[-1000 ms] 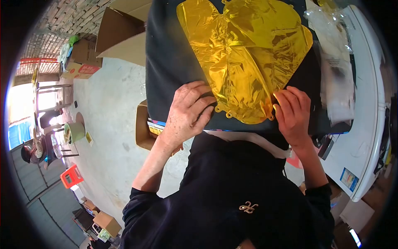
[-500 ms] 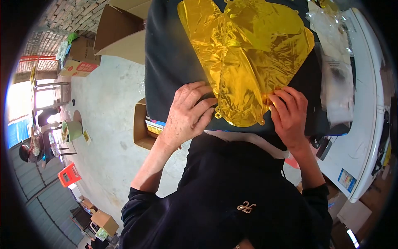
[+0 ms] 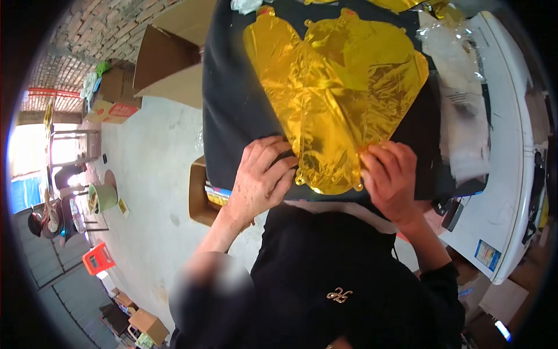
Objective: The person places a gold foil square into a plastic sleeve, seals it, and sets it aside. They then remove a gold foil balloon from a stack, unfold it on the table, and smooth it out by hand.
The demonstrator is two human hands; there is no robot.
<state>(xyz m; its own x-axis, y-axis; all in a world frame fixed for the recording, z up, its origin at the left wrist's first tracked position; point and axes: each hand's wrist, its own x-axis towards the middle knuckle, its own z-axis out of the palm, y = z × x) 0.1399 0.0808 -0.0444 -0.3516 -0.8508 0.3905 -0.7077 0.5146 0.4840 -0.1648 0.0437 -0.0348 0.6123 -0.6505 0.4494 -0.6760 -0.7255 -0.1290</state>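
Note:
A flat, uninflated gold foil balloon (image 3: 337, 87) with small tabs along its rim lies creased on a black cloth-covered table (image 3: 232, 99). My left hand (image 3: 264, 171) is at the balloon's left edge near its rounded near end, fingers bent and closed on the foil rim. Across from it, my right hand (image 3: 390, 177) pinches the right edge between thumb and fingers. The fingertips of both hands are partly hidden against the foil. The near end of the balloon, with a tab at each side, lies between the hands, close to my body.
Clear plastic bags (image 3: 462, 116) lie along the table's right side, beside a white appliance-like surface (image 3: 494, 198). More gold foil (image 3: 395, 4) shows at the far edge. An open carton (image 3: 200, 192) stands below on the left, with a larger cardboard box (image 3: 168, 58) beyond. A red stool (image 3: 99, 259) is on the floor.
The view has shifted, so the balloon and both hands sit lower and the balloon's far tabs now show. Both hands stay at the same edges of the foil.

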